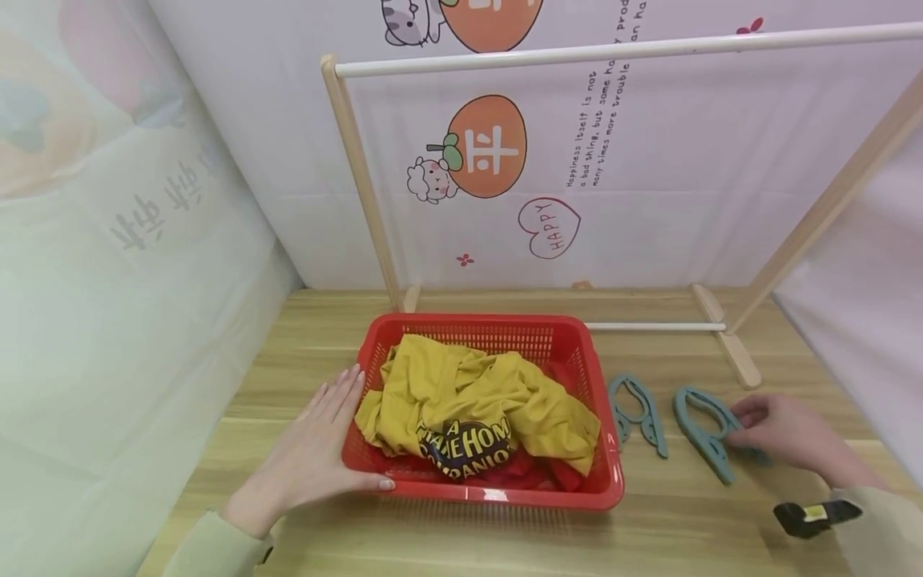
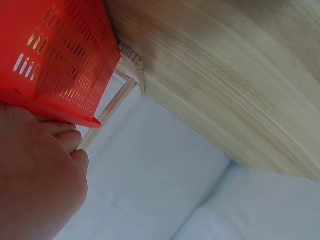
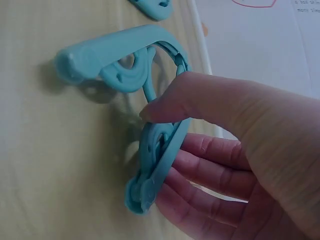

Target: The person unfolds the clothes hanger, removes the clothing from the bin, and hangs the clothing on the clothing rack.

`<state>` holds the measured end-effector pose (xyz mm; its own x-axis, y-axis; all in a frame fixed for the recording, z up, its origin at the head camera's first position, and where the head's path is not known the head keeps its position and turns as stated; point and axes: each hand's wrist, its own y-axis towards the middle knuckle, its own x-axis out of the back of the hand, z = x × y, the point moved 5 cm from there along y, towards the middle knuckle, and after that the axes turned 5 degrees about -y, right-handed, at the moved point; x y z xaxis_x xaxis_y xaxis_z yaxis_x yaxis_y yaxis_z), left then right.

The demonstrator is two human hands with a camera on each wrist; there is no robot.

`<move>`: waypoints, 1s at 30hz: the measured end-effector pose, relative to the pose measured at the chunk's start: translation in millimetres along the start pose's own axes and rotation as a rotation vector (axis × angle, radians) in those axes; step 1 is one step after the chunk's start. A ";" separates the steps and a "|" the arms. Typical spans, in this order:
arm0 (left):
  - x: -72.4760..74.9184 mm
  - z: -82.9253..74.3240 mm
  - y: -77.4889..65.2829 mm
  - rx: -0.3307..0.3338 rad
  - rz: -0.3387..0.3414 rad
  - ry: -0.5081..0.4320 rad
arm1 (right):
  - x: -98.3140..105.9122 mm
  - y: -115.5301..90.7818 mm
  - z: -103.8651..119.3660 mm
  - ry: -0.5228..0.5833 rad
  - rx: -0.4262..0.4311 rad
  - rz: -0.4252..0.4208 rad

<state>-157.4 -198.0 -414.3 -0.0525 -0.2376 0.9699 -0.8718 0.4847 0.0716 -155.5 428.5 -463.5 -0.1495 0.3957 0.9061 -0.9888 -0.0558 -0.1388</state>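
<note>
In the head view a red plastic basket (image 1: 465, 492) holds a crumpled yellow T-shirt (image 1: 440, 381) with dark printed lettering, over some red cloth (image 1: 566, 473). My left hand (image 1: 317, 461) rests on the basket's left front corner, fingers straight along the side rim and thumb along the front rim. Against the rim, the left wrist view shows that hand's fingers (image 2: 67, 137) from below. My right hand (image 1: 786, 433) pinches a blue-green folding clothes hanger (image 3: 125, 45) between thumb and fingers; the hanger is partly folded, its two arms at an angle. Another such hanger (image 1: 652, 425) lies beside the basket.
Behind the basket stands a rack with wooden posts (image 1: 364, 184) and a white top rail (image 1: 548, 56). One wooden foot (image 1: 735, 357) sits just behind the right hand. Printed white cloth (image 1: 324, 216) walls the wooden table (image 1: 288, 377) at the back and sides.
</note>
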 end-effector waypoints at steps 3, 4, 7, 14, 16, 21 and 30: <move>0.5 -0.2 -0.5 -0.002 -0.006 -0.003 | 6.3 0.5 2.5 0.014 0.001 -0.008; 0.5 -0.1 -0.6 -0.002 -0.008 -0.003 | 8.9 0.7 4.4 0.020 0.002 -0.013; 0.8 -0.1 -1.0 -0.002 -0.013 -0.007 | 16.9 1.1 11.4 0.044 -0.001 -0.012; 1.4 -0.7 -0.2 0.000 -0.001 -0.011 | 38.1 6.4 36.7 0.023 0.030 -0.078; 1.4 -0.8 0.0 0.001 0.004 -0.015 | 43.6 8.7 45.1 0.015 0.039 -0.093; 1.4 -0.7 -0.3 0.008 0.011 -0.017 | 53.7 15.8 70.3 0.027 0.040 -0.104; 1.9 -0.4 0.3 0.008 0.009 -0.018 | 64.1 25.9 111.5 0.094 0.065 -0.170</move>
<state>-157.6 -198.0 -412.3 -0.0692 -0.2488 0.9661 -0.8752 0.4798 0.0609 -191.2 350.2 -364.5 0.0172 0.4880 0.8727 -0.9984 -0.0386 0.0413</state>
